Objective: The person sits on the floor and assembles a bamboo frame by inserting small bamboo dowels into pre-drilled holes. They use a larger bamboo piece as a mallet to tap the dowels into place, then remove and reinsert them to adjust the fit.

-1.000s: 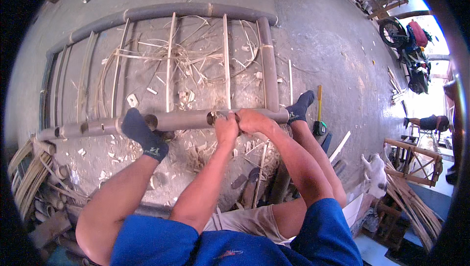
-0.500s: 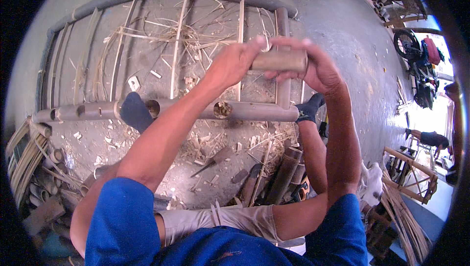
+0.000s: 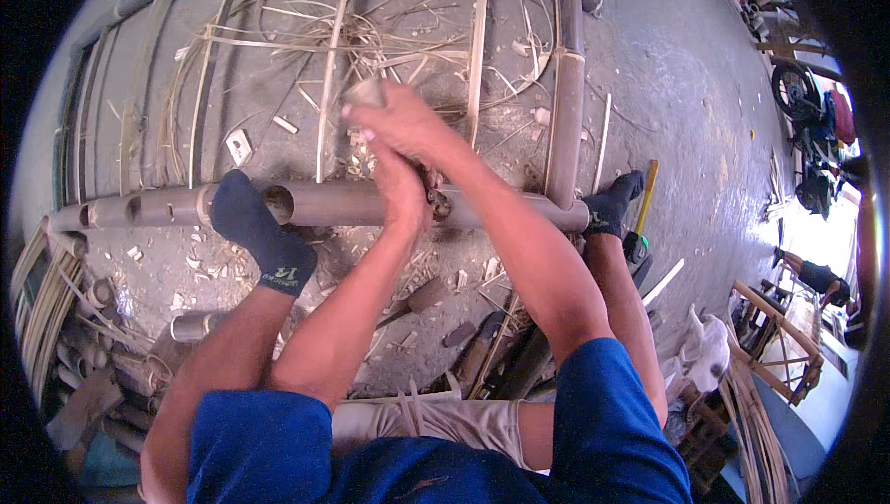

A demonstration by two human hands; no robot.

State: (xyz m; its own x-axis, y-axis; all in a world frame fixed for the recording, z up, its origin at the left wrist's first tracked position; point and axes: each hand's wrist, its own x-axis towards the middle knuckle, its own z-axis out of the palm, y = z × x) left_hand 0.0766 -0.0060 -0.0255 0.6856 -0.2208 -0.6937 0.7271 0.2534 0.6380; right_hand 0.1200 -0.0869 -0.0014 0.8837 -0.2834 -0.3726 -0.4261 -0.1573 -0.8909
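A short piece of bamboo (image 3: 364,93), blurred by motion, shows its pale end beyond my hands. My right hand (image 3: 408,126) is closed over it from above, fingers toward the left. My left hand (image 3: 400,181) is closed just below, pressed against the right hand, its thumb pointing up along the piece; its other fingers are mostly hidden. Both hands are over the near pole of a bamboo frame (image 3: 343,207), beside a dark, rough hole (image 3: 440,203) in it. The lower part of the piece is covered by my hands, so I cannot tell whether it touches the hole.
Thin slats (image 3: 336,59) cross the frame over tangled strips and shavings. My socked feet (image 3: 243,212) rest at the near pole, which has another round hole (image 3: 277,204). A yellow-handled tool (image 3: 647,196) lies right. Bundled strips (image 3: 42,309) lie left; a white animal (image 3: 706,351) sits right.
My hands came down and left with the bamboo piece, from above the frame's right side to the near pole. The right forearm now reaches across leftward, and the view has shifted.
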